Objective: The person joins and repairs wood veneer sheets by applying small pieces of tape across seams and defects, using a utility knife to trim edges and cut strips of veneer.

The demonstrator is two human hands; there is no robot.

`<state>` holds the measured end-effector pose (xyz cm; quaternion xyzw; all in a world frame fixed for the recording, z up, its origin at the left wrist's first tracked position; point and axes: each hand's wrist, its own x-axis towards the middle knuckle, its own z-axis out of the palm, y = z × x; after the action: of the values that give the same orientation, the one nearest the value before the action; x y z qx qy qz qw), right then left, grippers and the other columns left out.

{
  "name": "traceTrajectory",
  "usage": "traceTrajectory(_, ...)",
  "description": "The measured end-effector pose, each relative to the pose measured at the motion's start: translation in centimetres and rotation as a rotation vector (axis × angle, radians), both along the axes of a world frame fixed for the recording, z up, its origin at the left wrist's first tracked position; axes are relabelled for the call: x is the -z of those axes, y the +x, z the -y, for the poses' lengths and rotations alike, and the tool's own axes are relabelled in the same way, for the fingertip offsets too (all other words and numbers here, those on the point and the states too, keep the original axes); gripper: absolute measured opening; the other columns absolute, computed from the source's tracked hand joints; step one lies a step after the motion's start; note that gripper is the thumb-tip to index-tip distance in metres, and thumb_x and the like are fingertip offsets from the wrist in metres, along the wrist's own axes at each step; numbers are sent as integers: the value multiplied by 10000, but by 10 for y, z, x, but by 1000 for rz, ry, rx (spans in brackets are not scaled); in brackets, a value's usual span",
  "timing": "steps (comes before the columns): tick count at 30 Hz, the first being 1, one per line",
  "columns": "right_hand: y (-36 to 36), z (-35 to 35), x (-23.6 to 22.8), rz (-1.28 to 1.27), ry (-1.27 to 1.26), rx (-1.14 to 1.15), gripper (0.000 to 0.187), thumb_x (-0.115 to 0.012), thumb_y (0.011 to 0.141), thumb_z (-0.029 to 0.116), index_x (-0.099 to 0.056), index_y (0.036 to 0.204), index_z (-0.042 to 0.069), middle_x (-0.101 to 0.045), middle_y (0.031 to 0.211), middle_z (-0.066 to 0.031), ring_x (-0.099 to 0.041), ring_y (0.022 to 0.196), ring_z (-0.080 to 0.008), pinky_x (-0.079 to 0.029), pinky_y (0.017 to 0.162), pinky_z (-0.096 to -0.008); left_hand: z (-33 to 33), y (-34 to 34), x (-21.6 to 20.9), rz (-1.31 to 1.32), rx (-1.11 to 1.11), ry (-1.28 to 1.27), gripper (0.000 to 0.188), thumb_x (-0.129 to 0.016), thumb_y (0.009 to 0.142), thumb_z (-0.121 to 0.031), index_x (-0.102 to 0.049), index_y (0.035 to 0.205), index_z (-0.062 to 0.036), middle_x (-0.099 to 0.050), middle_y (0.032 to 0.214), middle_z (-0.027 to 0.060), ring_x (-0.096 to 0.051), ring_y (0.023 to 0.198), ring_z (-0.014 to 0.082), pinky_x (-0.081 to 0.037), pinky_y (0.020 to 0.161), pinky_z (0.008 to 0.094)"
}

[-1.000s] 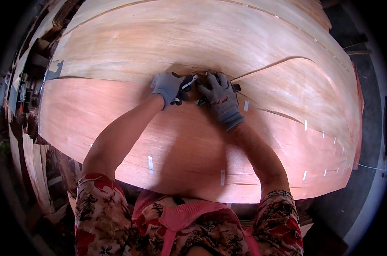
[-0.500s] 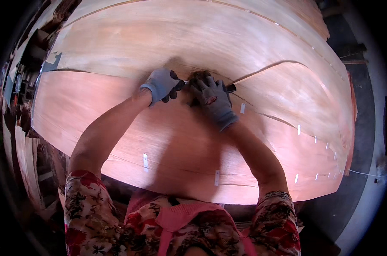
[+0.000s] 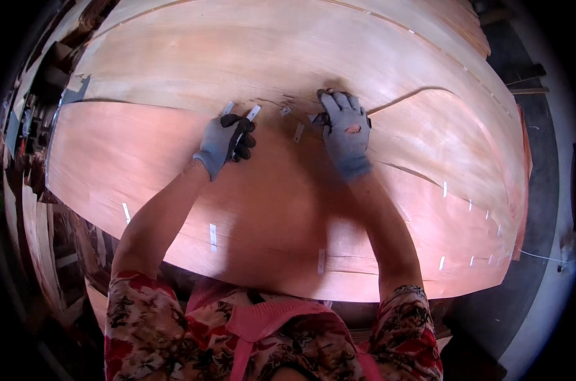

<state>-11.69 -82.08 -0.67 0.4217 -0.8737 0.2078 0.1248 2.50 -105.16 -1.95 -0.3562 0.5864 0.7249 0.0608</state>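
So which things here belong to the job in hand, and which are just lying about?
In the job, it seems:
left hand, gloved
white strip held in it
right hand, gloved
pinkish sheet
paler sheet
white piece on the pinkish sheet

Apparently just lying about:
broken sheet scraps at the left
thin white cord at the right

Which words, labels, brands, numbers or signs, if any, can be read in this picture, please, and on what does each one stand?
No text can be read here.
White strip by the left hand, pointing up: dark marks, too small to read.
White strip lying on the wood sheet, near its front edge: faint marks, too blurred to read.
Pink apron: no lettering visible.
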Motion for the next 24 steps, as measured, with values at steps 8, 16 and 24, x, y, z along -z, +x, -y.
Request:
traceTrajectory(8,2,16,29,-70,139,-59,435,-715,772,165,-653,1202,165,-579,1320,-93,-498,1242,-344,-456,968,-491,-1,-1,0,-2,-26,13,265,-636,972,-258,-641,1032,-1,-655,736,128,-625,508,214,-483,390,349)
traceTrajectory(16,-2,18,43,-97,162,-129,341,-586,868,196,-645,1203,173,-551,1327,-99,-475,1265,-344,-424,983,-531,1,-1,4,-5,-62,33,266,-623,976,-269,-645,1028,-10,-650,713,130,-612,487,210,-465,384,337)
traceTrajectory(24,-4,16,51,-159,288,-83,346,-528,931,237,-646,1252,179,-518,1418,-104,-441,1330,-351,-372,1075,-551,-20,-21,-25,-78,-14,-88,230,-609,953,-247,-657,969,-23,-639,667,104,-605,454,205,-385,364,309)
